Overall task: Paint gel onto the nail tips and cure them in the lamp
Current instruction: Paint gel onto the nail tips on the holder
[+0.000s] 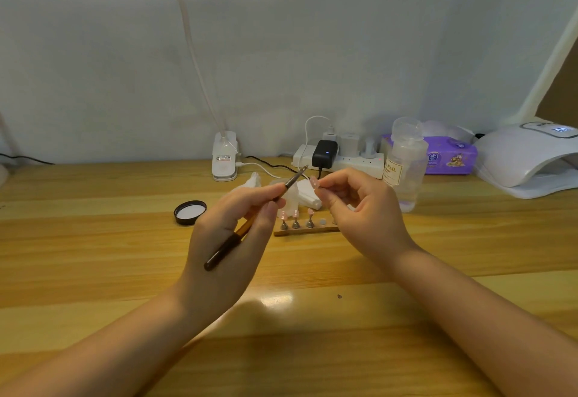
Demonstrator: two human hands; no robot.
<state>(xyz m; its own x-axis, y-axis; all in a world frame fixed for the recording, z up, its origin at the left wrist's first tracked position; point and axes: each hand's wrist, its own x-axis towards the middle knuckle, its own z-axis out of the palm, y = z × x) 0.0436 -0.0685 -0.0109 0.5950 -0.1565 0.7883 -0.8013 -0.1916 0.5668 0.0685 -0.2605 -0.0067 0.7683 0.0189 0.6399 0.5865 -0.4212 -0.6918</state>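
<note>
On the wooden stand (305, 231), three nail tips (296, 215), two sockets bare

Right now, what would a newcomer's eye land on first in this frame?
Mid-frame above the wooden desk, the left hand grips a gel brush, its tip aimed at a pink nail tip pinched by the right hand. Just behind them, a wooden holder carries three more nail tips on stands. At the far right stands the white curing lamp.
</note>
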